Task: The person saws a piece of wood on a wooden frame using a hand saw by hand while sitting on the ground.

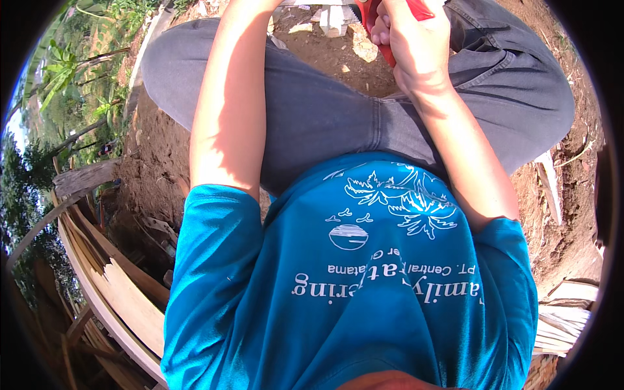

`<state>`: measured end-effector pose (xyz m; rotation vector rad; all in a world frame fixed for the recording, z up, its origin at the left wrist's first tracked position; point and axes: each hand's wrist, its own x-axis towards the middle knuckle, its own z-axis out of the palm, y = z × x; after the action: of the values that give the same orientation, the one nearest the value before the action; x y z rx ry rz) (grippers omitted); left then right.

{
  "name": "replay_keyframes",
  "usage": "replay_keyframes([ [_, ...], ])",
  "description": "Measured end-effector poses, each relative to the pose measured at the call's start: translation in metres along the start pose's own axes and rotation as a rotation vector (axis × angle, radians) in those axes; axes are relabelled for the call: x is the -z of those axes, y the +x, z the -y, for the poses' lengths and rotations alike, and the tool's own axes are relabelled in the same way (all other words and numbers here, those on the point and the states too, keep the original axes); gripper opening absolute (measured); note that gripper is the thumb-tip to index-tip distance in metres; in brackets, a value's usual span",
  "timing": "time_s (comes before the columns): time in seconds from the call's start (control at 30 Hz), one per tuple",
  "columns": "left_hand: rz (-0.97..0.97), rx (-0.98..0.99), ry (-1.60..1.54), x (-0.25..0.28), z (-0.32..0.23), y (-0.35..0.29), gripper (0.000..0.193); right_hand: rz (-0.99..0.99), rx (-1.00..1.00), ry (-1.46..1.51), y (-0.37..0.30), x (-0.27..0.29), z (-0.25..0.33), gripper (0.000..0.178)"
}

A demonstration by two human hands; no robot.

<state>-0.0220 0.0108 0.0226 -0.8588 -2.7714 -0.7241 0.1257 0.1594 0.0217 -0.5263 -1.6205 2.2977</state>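
At the top edge, right of centre, my right hand (419, 49) is closed round the red handle of a saw (420, 9). Its fingers curl through the handle, and a short stretch of toothed edge shows just left of them. The picture's upper edge cuts off the rest of the blade. My left forearm (234, 84) reaches up past the frame, so the left hand is out of sight. Between the two arms, a whitish strip-like piece (333, 21) hangs or lies close to the saw teeth; I cannot tell what it is.
My crossed legs in grey trousers (318, 97) frame a patch of brown soil (325, 57) with pale chips. Split planks (130, 292) and a log end (84, 177) lie at the left. Plants (62, 71) grow beyond them. More cut wood (562, 325) lies at the lower right.
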Motion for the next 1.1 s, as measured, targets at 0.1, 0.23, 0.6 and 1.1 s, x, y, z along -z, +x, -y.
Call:
replay_keyframes([
  [0.1, -0.039, -0.021, 0.085, -0.001, 0.015, -0.004, 0.026, 0.091, -0.076, -0.01, -0.005, 0.008, 0.04, 0.013],
  [0.23, -0.118, -0.09, 0.114, -0.003, 0.023, 0.001, 0.029, 0.067, -0.075, -0.109, -0.059, 0.051, 0.08, 0.024],
  [0.6, -0.075, -0.04, 0.234, -0.001, 0.013, 0.011, 0.026, 0.112, -0.06, -0.057, -0.04, 0.029, 0.042, 0.022],
  [1.1, -0.149, -0.114, 0.098, -0.012, 0.031, 0.001, 0.029, 0.037, 0.096, -0.063, -0.012, -0.007, -0.01, 0.014],
])
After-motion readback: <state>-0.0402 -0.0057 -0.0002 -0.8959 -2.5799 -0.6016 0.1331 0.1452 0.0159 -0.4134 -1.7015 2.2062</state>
